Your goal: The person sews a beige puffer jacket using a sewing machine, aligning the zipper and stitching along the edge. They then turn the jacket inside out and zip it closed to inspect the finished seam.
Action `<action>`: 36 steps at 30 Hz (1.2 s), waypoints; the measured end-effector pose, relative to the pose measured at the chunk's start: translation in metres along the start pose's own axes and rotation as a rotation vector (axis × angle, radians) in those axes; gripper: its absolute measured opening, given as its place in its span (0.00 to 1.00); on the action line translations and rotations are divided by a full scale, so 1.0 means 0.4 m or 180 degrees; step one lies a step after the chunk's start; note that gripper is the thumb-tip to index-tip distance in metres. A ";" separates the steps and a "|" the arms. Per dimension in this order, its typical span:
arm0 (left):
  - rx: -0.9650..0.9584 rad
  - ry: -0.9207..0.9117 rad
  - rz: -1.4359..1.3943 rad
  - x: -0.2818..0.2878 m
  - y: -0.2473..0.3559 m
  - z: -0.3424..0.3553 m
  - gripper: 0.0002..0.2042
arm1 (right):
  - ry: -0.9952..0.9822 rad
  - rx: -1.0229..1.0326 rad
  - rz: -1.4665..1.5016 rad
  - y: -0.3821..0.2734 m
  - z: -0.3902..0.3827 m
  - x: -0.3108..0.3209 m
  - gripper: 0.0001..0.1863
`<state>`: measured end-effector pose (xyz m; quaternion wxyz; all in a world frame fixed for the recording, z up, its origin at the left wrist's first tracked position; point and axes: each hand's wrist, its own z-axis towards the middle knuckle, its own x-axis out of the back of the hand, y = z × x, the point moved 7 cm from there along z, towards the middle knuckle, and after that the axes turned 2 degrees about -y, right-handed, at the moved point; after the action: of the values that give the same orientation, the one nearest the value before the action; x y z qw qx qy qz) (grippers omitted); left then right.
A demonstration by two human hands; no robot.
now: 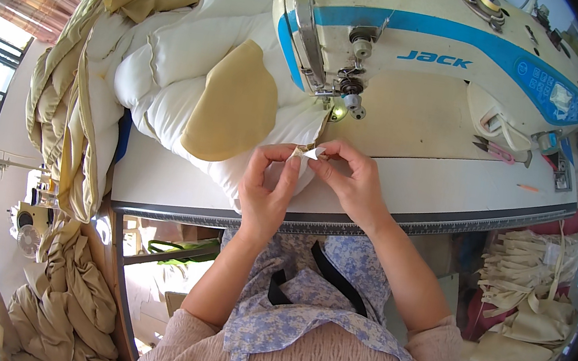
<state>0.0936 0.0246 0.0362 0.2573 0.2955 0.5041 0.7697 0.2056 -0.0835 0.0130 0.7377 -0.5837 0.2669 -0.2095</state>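
My left hand [267, 188] and my right hand [353, 186] meet just in front of the sewing machine's [426, 45] needle area. Both are closed, thumbs against fingertips, on the tan-edged corner of a white padded fabric piece [166, 108]. A small white tip [313, 153] shows between the fingers; whether it is a label or a fold of cloth I cannot tell. From the pinched spot the narrow tan edge runs up to the presser foot [336, 107]. A smooth tan fabric panel [236, 107] lies on the white padding, left of the needle.
Pink-handled snips [496, 152] and an orange pencil [528, 188] lie on the right of the table. A ruler strip [401, 226] follows the front edge. Tan cloth [77, 291] is heaped at left, and bundled tan pieces [525, 317] sit at lower right.
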 end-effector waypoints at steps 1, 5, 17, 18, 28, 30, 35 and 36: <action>0.0087 0.0015 -0.0084 0.001 -0.005 0.001 0.05 | -0.0042 0.0039 -0.0066 0.001 0.007 0.003 0.07; 0.0148 0.0057 -0.0212 0.003 -0.011 0.005 0.06 | -0.0283 0.0097 -0.0179 0.008 0.032 0.016 0.07; -0.1032 -0.0032 0.1177 -0.007 0.052 0.009 0.09 | -0.0275 0.1940 -0.2659 -0.126 0.045 0.016 0.11; -0.1231 -0.0135 0.1253 -0.012 0.059 0.009 0.11 | -0.0301 0.2232 -0.2982 -0.132 0.039 0.013 0.12; -0.2441 -0.1141 0.2881 -0.078 0.076 0.035 0.16 | -0.0620 0.2727 -0.3547 -0.121 -0.019 0.033 0.11; -0.2842 -0.1323 0.2949 -0.087 0.086 0.029 0.13 | -0.0714 0.2735 -0.3515 -0.114 -0.029 0.026 0.09; -0.3029 -0.1855 0.2826 -0.104 0.061 0.001 0.13 | -0.1097 0.2655 -0.3834 -0.081 -0.046 0.016 0.05; -0.2921 -0.1870 0.2797 -0.098 0.053 -0.001 0.13 | -0.1112 0.2640 -0.3856 -0.079 -0.046 0.014 0.04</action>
<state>0.1185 -0.0104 0.0480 0.1467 0.5293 -0.1284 0.8257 0.1982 -0.1082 0.0395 0.6843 -0.3275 -0.3223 -0.5662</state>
